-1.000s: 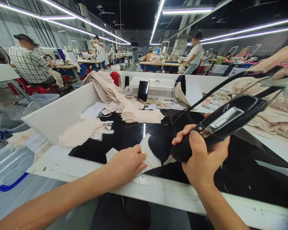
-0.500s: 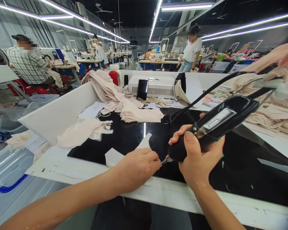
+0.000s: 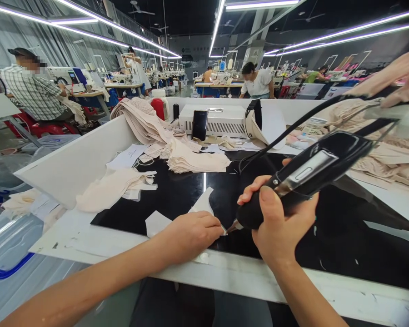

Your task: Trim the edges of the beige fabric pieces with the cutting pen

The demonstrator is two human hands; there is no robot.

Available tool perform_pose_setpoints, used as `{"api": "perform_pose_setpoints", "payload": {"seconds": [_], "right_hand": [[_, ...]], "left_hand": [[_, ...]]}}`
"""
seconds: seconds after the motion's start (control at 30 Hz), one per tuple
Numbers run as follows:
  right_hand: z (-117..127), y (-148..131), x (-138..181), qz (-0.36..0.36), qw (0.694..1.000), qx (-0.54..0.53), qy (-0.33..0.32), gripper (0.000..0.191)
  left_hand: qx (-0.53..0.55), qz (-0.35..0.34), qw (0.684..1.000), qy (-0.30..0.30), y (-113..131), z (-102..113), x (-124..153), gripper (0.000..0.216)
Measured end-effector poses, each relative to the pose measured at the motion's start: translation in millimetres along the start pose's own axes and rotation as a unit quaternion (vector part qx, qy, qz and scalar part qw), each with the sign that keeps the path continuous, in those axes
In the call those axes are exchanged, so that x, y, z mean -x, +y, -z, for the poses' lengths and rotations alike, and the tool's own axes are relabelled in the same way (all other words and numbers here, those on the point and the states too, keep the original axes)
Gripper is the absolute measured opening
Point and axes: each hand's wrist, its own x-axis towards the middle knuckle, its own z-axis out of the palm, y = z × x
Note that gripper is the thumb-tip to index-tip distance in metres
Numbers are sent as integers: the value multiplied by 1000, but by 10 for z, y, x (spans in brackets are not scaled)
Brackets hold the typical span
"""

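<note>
My right hand (image 3: 279,227) grips a black handheld cutting tool (image 3: 313,172) with a cord running off to the back; its metal tip (image 3: 232,226) touches the edge of a small white fabric piece (image 3: 204,204). That piece lies on the black glossy work surface (image 3: 327,227) near the front edge. My left hand (image 3: 191,234) lies on top of the piece, fingertips pinched at its edge just beside the tool tip.
Stacks of beige fabric (image 3: 177,145) and loose pieces (image 3: 112,188) lie at the back left. A white machine box (image 3: 218,120) with a phone (image 3: 200,125) leaning on it stands at the back. Another person's hand (image 3: 398,79) works at the right. Other workers sit at tables beyond.
My left hand has slid right along the white piece until its fingertips meet the tool tip. The tool has shifted slightly left and down toward the piece.
</note>
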Motion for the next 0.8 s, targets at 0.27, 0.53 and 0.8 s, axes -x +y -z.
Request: {"api": "perform_pose_setpoints", "payload": {"seconds": [0.27,0.53,0.8], "right_hand": [[5,6,-4,-7,1000,-14,4,49],[5,-16,29,-18,1000,-14,9,50],[-67,-21,-21,-18,1000,-10,20,52]], "left_hand": [[7,20,1000,4,17,20,42,29],[-5,33,999,-16,44,90,61,25],[-6,47,999,7,43,57,131,27]]}}
